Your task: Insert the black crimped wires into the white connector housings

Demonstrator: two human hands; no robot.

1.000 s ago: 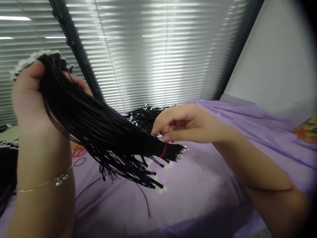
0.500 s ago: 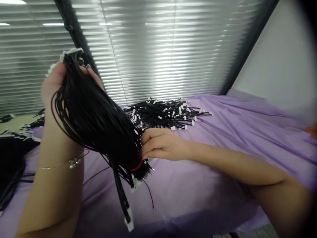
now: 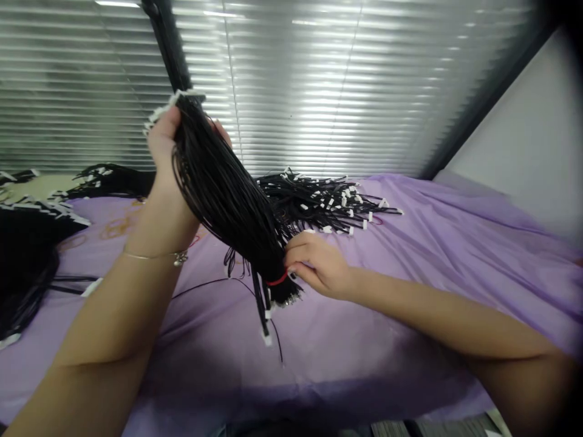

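A thick bundle of black cables (image 3: 228, 188) hangs slanting down to the right, held up above the purple cloth. My left hand (image 3: 168, 142) is wrapped round its upper end, near the white connectors (image 3: 157, 115). Around the lower end runs a red band (image 3: 277, 280), and my right hand (image 3: 321, 264) pinches the bundle and band there, thumb against the fingers. Bare wire tips show below the band. Two thicker black strands with white ends (image 3: 267, 340) dangle beside them.
Behind my right hand lies a loose pile of black cables with white connectors (image 3: 319, 200). More black cable bundles (image 3: 27, 249) rest at the left on the purple cloth (image 3: 364, 346). Rubber bands (image 3: 118, 226) lie near my left forearm. Window blinds (image 3: 291, 79) stand behind.
The bundle and both hands appear further right in the view, which has also shifted. The lower end of the bundle sits higher, and my right thumb now shows at the red band.
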